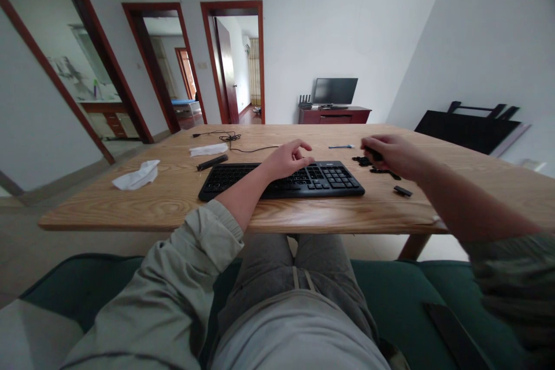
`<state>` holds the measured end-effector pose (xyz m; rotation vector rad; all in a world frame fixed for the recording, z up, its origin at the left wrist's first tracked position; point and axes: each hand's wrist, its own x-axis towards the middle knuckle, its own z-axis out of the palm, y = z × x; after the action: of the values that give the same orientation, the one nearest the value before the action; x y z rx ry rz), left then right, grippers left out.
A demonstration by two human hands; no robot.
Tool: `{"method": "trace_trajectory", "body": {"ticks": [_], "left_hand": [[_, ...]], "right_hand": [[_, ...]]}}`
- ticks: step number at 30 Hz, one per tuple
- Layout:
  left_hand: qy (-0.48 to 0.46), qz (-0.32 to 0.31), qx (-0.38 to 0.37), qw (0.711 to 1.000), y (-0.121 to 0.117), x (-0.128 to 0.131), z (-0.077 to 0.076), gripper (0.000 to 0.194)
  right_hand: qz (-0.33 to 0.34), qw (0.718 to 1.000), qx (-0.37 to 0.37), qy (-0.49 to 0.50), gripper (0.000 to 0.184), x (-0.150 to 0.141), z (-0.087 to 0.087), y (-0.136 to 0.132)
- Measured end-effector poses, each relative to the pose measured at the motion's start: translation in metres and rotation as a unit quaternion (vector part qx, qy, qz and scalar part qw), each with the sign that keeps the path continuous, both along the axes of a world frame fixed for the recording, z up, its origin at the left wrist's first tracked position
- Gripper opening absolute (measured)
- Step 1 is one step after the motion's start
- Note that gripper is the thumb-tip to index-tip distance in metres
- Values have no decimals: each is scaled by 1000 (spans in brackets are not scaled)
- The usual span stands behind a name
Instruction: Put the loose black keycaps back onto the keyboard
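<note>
A black computer keyboard (321,180) lies near the middle of the wooden table (130,208). My left hand (288,161) rests over its upper edge, with the fingers curled and apart and nothing in them. To the right of the keyboard, my right hand (392,156) is closed on a small black plastic piece (376,155), partly hidden by the fingers. Just below those fingers lies a loose cluster of small black pieces (362,161). A strip-like black piece (384,170) and a small black rectangular piece (403,191) sit nearby.
A thin black cable (229,139), a white paper strip (208,150), a black stick-like object (212,162), crumpled white tissue (136,176) and a blue pen (340,146) lie on the table. I sit on a dark green sofa (390,295).
</note>
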<state>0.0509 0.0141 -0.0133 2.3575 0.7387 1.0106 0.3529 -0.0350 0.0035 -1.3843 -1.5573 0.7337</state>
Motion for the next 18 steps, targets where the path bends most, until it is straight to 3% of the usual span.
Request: {"method": "trace_trajectory", "body": {"ticks": [2, 4, 7, 11, 18], "left_hand": [[-41, -15, -19, 999, -5, 6, -1, 50], [-90, -16, -35, 995, -6, 10, -4, 51], [-136, 7, -70, 988, -1, 14, -9, 46], [-139, 26, -93, 986, 4, 13, -10, 44], [-114, 89, 7, 989, 8, 11, -12, 35]], "right_hand": [[48, 996, 22, 72, 37, -57, 4, 16], [87, 987, 43, 127, 39, -102, 3, 28], [112, 970, 74, 204, 44, -137, -1, 39], [122, 963, 90, 224, 50, -143, -5, 44], [100, 976, 129, 142, 50, -132, -19, 51]]}}
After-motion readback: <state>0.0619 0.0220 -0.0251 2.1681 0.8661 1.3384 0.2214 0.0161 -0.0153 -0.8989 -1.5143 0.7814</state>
